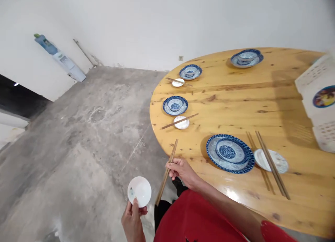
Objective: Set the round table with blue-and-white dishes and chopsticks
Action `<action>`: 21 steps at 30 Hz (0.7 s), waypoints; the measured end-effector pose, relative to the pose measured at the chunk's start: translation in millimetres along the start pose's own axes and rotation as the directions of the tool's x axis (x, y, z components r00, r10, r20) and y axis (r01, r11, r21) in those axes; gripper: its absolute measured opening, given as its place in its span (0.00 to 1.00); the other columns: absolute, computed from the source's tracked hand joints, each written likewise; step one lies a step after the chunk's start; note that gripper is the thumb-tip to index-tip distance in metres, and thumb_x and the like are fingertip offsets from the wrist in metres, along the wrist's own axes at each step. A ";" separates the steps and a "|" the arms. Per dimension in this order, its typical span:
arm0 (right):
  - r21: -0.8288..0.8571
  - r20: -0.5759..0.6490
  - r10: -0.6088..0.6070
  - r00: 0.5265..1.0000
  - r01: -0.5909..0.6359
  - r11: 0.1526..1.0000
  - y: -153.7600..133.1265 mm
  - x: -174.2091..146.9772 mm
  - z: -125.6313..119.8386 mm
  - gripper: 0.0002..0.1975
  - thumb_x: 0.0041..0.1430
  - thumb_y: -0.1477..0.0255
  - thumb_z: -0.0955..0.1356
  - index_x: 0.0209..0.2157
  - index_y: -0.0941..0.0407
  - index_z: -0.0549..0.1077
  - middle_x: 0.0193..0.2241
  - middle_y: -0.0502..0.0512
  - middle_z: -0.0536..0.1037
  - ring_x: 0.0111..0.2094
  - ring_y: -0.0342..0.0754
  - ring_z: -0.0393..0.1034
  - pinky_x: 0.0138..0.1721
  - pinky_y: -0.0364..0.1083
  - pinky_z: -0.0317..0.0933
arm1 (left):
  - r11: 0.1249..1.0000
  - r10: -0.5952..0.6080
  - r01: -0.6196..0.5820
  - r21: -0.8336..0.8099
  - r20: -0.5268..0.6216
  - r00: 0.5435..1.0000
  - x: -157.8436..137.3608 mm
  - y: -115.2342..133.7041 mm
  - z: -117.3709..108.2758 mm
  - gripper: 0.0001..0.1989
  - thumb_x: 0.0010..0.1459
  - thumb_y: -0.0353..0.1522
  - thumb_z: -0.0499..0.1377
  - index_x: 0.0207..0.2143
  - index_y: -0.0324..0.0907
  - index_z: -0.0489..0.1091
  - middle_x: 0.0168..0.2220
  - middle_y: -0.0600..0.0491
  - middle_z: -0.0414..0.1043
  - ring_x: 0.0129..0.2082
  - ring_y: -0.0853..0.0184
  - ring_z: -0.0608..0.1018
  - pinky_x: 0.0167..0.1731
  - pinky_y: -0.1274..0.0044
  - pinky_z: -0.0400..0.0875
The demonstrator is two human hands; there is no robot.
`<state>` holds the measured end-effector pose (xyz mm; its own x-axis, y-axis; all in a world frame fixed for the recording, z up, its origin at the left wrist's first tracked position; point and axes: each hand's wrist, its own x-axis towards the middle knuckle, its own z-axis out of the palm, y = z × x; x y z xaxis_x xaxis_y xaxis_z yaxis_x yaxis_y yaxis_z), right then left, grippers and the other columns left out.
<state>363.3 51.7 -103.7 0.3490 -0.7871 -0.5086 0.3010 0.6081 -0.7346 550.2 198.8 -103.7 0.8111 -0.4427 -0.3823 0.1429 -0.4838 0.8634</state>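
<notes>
Between the thumb and fingers of my left hand (134,219) is a small white saucer (140,190), held out over the floor. My right hand (183,172) pinches a pair of wooden chopsticks (165,181) near their middle, at the table's edge. Closest to that hand on the table is a blue-and-white plate (210,149) with a bowl (227,151) on it. To its right, chopsticks (272,165) lie across a white saucer (282,163). Farther left, another blue-rimmed plate with a bowl (175,105) stands beside a saucer (181,125) with chopsticks across it.
The round wooden table (235,102) fills the right side. Two more plates with bowls (191,72) stand toward its far edge. A white perforated basket (320,113) is at the right. A water dispenser (68,64) stands by the left wall, beyond the concrete floor (91,158).
</notes>
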 end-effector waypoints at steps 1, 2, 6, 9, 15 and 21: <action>-0.025 0.004 -0.012 1.000 0.012 1.000 -3.7 11.7 9.8 0.20 0.40 0.55 0.77 0.23 0.55 0.72 0.17 0.48 0.71 0.19 0.43 0.66 0.21 0.43 0.61 | 0.999 -0.021 0.021 -0.025 -0.006 1.000 14.9 2.1 2.3 0.23 0.48 0.46 0.67 0.36 0.35 0.78 0.17 0.55 0.72 0.18 0.64 0.76 0.20 0.75 0.74; -0.050 0.008 -0.023 1.000 0.023 0.998 -7.0 23.5 20.1 0.19 0.41 0.56 0.77 0.23 0.55 0.71 0.17 0.48 0.71 0.19 0.43 0.66 0.21 0.43 0.61 | 0.998 -0.042 0.041 -0.052 -0.009 0.999 30.9 4.7 5.5 0.22 0.48 0.45 0.67 0.37 0.35 0.78 0.18 0.54 0.73 0.18 0.64 0.76 0.20 0.75 0.75; -0.102 -0.022 -0.064 0.998 0.061 0.993 -12.7 70.9 68.4 0.17 0.44 0.57 0.75 0.23 0.56 0.71 0.16 0.50 0.72 0.19 0.43 0.66 0.22 0.43 0.62 | 0.985 -0.034 0.040 -0.166 0.037 0.999 105.6 28.8 26.0 0.19 0.52 0.42 0.66 0.42 0.38 0.75 0.28 0.51 0.79 0.24 0.65 0.80 0.28 0.74 0.78; -0.074 -0.100 -0.104 0.990 0.096 0.993 -8.4 104.8 111.6 0.16 0.45 0.57 0.73 0.24 0.56 0.71 0.16 0.50 0.74 0.19 0.43 0.67 0.23 0.43 0.63 | 0.967 0.010 0.025 -0.252 0.135 0.991 163.9 65.5 44.0 0.17 0.54 0.41 0.66 0.42 0.39 0.74 0.35 0.49 0.81 0.28 0.66 0.81 0.32 0.75 0.79; 0.036 -0.320 -0.160 0.934 0.181 0.983 2.6 158.7 195.5 0.18 0.43 0.55 0.73 0.25 0.55 0.71 0.17 0.50 0.75 0.19 0.44 0.69 0.24 0.44 0.64 | 0.956 0.002 0.098 -0.277 0.339 0.941 255.8 143.7 61.0 0.19 0.47 0.38 0.69 0.40 0.37 0.74 0.30 0.53 0.78 0.25 0.70 0.78 0.30 0.77 0.74; 0.094 -0.443 -0.189 0.876 0.255 0.962 -8.4 208.1 236.9 0.21 0.41 0.53 0.75 0.25 0.55 0.70 0.18 0.48 0.74 0.20 0.43 0.69 0.24 0.43 0.63 | 0.965 -0.018 0.140 -0.223 0.474 0.880 320.7 181.0 79.3 0.22 0.44 0.40 0.71 0.38 0.38 0.74 0.27 0.56 0.75 0.24 0.71 0.76 0.28 0.79 0.70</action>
<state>643.6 -92.8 -97.0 -0.1446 -0.8503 -0.5060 0.4620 0.3942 -0.7945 791.2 -90.6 -96.2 0.4424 -0.7391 -0.5080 0.3777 -0.3603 0.8530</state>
